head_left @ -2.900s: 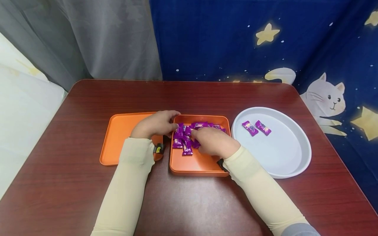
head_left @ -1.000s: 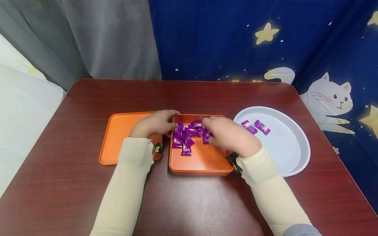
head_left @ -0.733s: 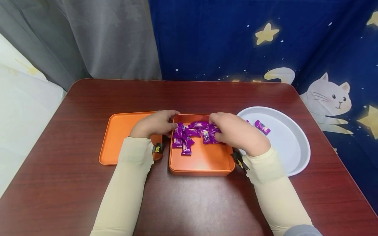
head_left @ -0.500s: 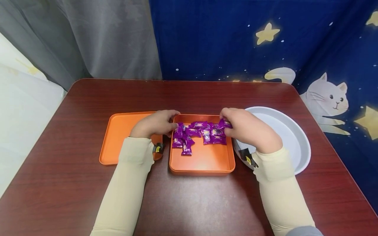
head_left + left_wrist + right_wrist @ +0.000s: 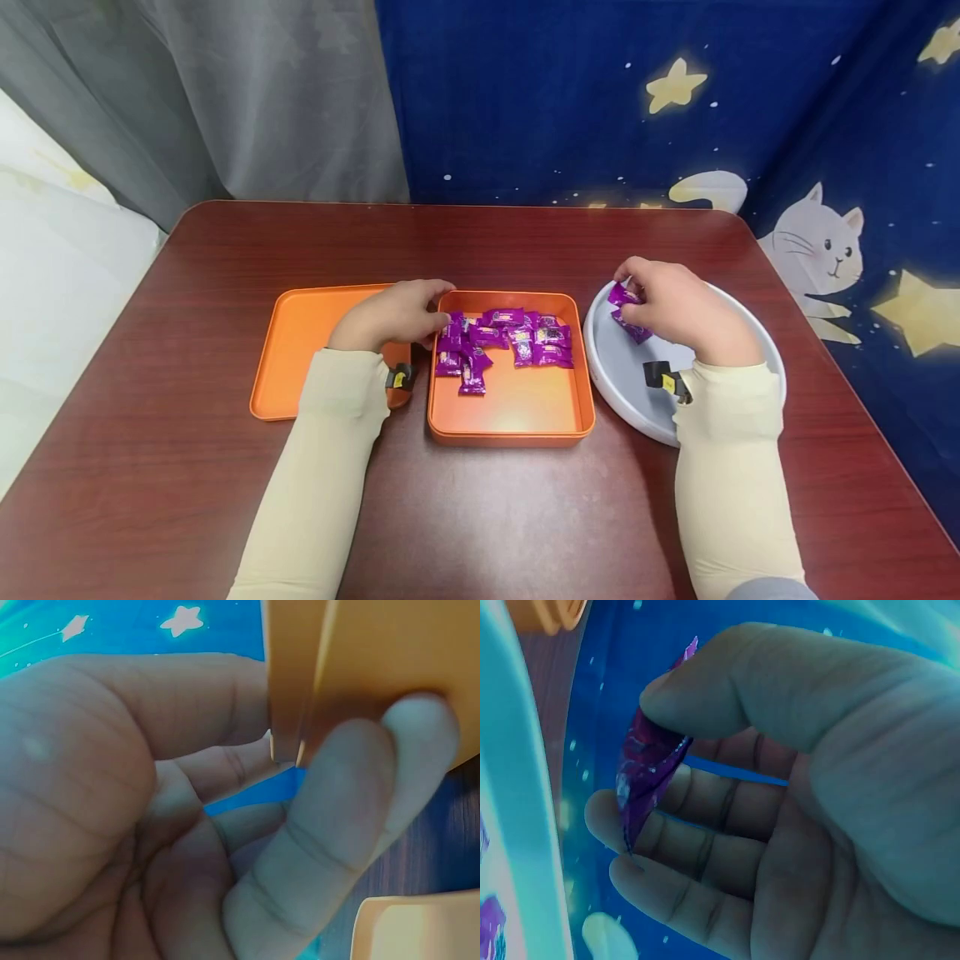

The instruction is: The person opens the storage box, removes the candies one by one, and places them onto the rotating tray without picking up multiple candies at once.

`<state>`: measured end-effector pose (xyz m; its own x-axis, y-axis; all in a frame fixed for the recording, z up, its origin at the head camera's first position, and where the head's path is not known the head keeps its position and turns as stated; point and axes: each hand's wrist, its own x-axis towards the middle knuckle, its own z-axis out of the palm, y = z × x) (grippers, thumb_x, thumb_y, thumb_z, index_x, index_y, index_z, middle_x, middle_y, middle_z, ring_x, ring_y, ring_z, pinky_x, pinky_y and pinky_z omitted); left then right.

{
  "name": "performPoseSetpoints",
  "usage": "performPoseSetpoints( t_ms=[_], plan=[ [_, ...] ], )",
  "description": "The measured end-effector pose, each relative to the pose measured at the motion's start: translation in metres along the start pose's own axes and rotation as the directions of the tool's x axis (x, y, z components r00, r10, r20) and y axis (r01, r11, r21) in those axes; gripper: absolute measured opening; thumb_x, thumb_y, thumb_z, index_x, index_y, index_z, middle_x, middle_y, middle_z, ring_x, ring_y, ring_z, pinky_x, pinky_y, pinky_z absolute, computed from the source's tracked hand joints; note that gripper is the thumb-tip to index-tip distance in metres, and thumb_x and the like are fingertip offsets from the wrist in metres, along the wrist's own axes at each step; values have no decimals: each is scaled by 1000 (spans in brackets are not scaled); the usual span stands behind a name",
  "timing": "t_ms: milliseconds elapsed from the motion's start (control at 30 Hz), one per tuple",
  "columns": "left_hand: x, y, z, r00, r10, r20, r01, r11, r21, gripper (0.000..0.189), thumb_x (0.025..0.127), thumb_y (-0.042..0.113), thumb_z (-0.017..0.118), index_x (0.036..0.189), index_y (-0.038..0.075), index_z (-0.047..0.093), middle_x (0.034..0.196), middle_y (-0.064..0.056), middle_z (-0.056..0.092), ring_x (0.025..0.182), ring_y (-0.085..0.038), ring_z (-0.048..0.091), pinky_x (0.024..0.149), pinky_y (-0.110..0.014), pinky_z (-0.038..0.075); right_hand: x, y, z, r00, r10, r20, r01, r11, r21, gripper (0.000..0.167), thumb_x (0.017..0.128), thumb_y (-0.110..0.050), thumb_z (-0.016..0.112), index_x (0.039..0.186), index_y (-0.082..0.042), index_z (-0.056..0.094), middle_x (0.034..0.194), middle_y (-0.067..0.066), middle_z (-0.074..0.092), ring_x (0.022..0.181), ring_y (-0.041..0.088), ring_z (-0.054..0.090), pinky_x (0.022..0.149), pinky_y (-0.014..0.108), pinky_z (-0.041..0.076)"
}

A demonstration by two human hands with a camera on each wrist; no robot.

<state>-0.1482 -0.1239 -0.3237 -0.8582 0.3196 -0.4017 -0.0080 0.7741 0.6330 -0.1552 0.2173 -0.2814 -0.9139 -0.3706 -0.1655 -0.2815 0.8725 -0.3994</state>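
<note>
My right hand (image 5: 678, 308) pinches a purple-wrapped candy (image 5: 649, 761) between thumb and fingers, above the left part of a round white tray (image 5: 611, 383). Just beneath it another purple candy (image 5: 634, 330) lies in the tray; the hand covers part of the tray floor. With thumb and fingers at its back left corner, my left hand (image 5: 390, 317) grips the wall of an orange box (image 5: 390, 645). Several purple candies (image 5: 553, 335) lie inside the box along its back and left sides.
An orange lid (image 5: 300, 350) lies flat on the brown table (image 5: 480, 517), partly under the left forearm. Grey and blue star-patterned curtains (image 5: 525, 100) hang behind the table. The white tray stands right of the box, near the table's right side.
Candies at the box's right side now lie spread flat in a cluster. My right hand has lifted one and moved right with it to over the tray. The left hand has stayed put.
</note>
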Motion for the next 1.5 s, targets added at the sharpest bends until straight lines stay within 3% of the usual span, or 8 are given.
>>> performPoseSetpoints(
  t_ms=[133, 267, 633, 1100, 1500],
  plan=[
    [1, -1, 1, 1000, -2, 1, 2, 1000, -7, 53, 101, 15, 55, 151, 10, 39, 127, -16, 53, 81, -20, 68, 74, -32, 59, 0, 15, -1, 998, 57, 28, -58, 998, 10, 41, 87, -9, 69, 125, -1, 56, 98, 16, 62, 72, 25, 58, 57, 37, 53],
    [1, -1, 1, 1000, 1, 0, -1, 1000, -8, 53, 101, 15, 55, 151, 10, 39, 126, -16, 54, 81, -20, 68, 74, -32, 59, 0, 26, 0, 989, 127, 76, -128, 992, 10, 42, 89, -13, 70, 126, -1, 55, 100, 17, 62, 77, 27, 59, 64, 39, 54],
    [0, -1, 0, 1000, 1, -1, -1, 1000, 10, 53, 101, 16, 57, 150, 10, 40, 118, -15, 56, 78, -20, 67, 77, -33, 58, 1, 55, 8, 973, 204, 105, -205, 979, -1, 40, 89, -14, 67, 125, -1, 56, 95, 15, 63, 83, 29, 59, 69, 42, 50],
    [0, -3, 0, 1000, 8, 5, -8, 1000, 9, 54, 101, 16, 56, 151, 10, 39, 121, -15, 56, 77, -18, 68, 79, -34, 58, 12, 62, 18, 978, 172, 119, -171, 985, -13, 35, 88, -14, 71, 117, 2, 59, 87, 13, 62, 75, 26, 56, 64, 38, 48],
    [0, -1, 0, 1000, 14, 0, -14, 1000, 0, 54, 100, 16, 58, 151, 10, 40, 117, -14, 57, 80, -20, 67, 78, -34, 58, 11, 61, 17, 975, 186, 125, -186, 983, -13, 44, 88, -15, 73, 123, 4, 56, 88, 14, 63, 74, 26, 59, 69, 41, 51]
  ],
)
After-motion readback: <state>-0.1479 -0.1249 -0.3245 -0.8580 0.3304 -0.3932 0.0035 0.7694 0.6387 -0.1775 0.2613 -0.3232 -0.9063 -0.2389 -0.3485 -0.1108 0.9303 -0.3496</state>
